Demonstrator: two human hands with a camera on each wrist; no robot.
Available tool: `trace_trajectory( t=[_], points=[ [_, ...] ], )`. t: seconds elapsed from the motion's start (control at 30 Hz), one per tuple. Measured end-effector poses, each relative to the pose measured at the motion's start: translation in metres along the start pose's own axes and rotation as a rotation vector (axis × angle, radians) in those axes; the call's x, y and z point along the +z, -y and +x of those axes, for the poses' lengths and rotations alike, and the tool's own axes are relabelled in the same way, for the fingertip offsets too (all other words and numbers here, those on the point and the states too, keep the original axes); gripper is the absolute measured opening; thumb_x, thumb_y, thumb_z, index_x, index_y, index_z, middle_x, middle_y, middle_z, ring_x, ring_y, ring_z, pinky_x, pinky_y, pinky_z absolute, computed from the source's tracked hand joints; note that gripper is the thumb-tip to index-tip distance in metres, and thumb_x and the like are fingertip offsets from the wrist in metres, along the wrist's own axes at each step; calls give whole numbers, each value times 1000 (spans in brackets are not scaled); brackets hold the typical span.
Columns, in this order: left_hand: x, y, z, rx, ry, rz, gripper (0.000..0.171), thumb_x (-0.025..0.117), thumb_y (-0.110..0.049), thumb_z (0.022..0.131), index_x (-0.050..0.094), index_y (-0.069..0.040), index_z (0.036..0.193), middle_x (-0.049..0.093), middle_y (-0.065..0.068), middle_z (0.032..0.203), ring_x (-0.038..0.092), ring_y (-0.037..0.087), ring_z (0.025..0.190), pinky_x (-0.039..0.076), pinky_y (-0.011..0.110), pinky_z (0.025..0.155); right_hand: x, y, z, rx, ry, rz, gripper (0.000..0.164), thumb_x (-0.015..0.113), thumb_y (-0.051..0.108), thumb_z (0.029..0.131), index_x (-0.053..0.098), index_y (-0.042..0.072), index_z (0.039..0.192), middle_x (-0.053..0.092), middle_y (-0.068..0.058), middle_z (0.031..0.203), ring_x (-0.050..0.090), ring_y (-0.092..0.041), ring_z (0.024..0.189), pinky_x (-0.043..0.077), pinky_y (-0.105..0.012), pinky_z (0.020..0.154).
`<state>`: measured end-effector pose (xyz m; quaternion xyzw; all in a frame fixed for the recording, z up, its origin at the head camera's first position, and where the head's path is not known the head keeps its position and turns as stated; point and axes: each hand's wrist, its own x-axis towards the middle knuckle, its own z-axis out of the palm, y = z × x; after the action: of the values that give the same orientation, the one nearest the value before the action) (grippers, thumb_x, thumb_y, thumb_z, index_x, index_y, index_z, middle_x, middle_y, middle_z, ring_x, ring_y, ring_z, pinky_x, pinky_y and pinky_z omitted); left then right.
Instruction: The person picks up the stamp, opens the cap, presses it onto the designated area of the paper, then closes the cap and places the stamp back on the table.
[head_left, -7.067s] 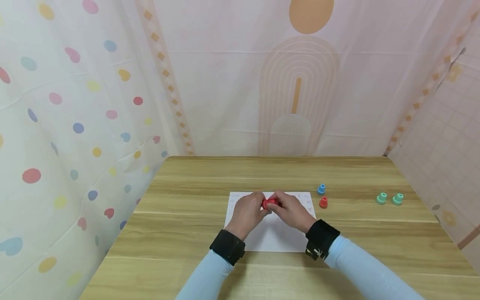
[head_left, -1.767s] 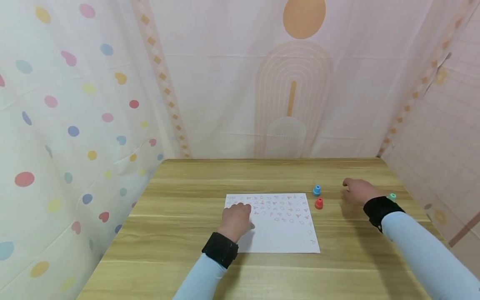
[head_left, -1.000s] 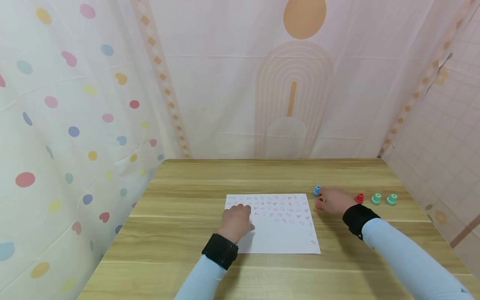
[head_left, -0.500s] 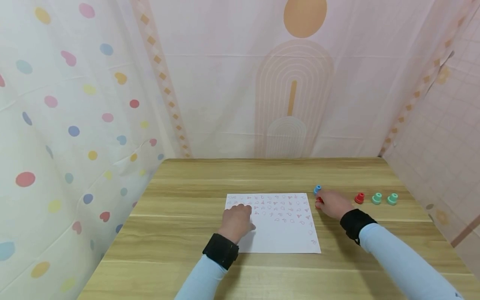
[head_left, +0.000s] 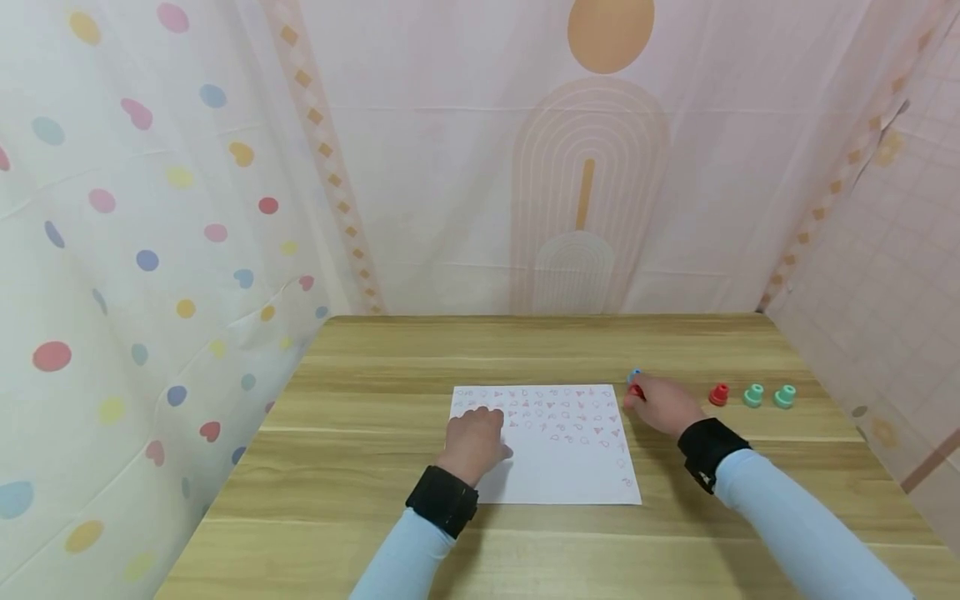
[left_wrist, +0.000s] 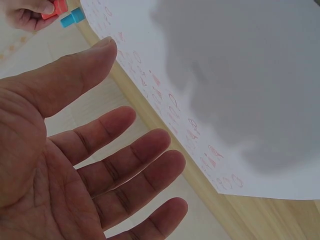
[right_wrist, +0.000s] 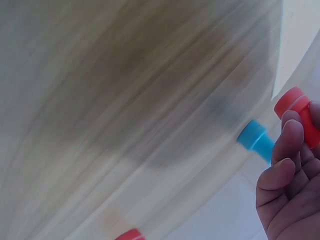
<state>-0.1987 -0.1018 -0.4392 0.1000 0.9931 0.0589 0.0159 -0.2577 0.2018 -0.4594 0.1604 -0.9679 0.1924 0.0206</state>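
Observation:
My right hand (head_left: 663,406) pinches a small red stamp (right_wrist: 295,102) between thumb and fingers, just above the table, right of the paper. A blue stamp (right_wrist: 255,135) stands just beyond it, mostly covered by the hand in the head view. My left hand (head_left: 472,446) is over the left part of a white paper sheet (head_left: 562,475), fingers loosely bent with nothing in them; whether it touches the sheet I cannot tell. Rows of small red and pink printed shapes cover the sheet's upper part, and a few run down its right edge.
To the right, a second red stamp (head_left: 718,394) and two green stamps, one nearer (head_left: 753,395) and one farther right (head_left: 785,396), stand in a row on the wooden table (head_left: 337,467). Patterned curtains (head_left: 442,208) hang behind and at both sides.
Earlier both hands held a red stamp over the paper; it now stands beside the green ones. My right hand has since moved left and lifted the other red stamp. The left hand stays still lately.

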Motion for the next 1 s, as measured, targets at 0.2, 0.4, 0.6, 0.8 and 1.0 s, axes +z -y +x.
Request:
trace_trajectory(
  t=[0.2,0.4,0.6,0.8,1.0],
  points=[
    [0,-1,-1,7,-6,0,43,82,-32,70,70,-5,102,68,9,82,54,23,66,54,42,67,3,16,0,15,-17,86,21,67,21,89,61,2,94,54,-6,71,48,-21,63,36,-30,54],
    [0,-1,-2,26,-20,-3,40,81,-33,71,70,-6,99,68,9,79,53,22,64,54,41,64,8,32,0,91,23,164,25,66,24,90,62,2,100,58,-9,78,51,-23,69,41,-31,57],
    [2,-4,1,40,-24,-1,41,80,-35,72,69,-6,100,66,7,78,53,21,64,53,41,63,9,46,-3,125,41,228,24,66,24,90,61,4,102,59,-10,82,52,-24,72,44,-31,59],
    [2,-8,1,46,-31,14,42,80,-36,72,69,-6,100,67,8,80,55,22,66,53,41,64,13,57,-7,90,30,251,21,66,24,90,62,6,99,60,-8,85,52,-23,74,45,-31,61],
    [2,-12,3,63,-31,17,42,79,-37,73,69,-6,100,67,8,79,53,22,64,54,41,63,18,69,-8,81,51,267,20,66,24,89,62,7,98,59,-6,81,51,-20,70,42,-30,59]
  ],
)
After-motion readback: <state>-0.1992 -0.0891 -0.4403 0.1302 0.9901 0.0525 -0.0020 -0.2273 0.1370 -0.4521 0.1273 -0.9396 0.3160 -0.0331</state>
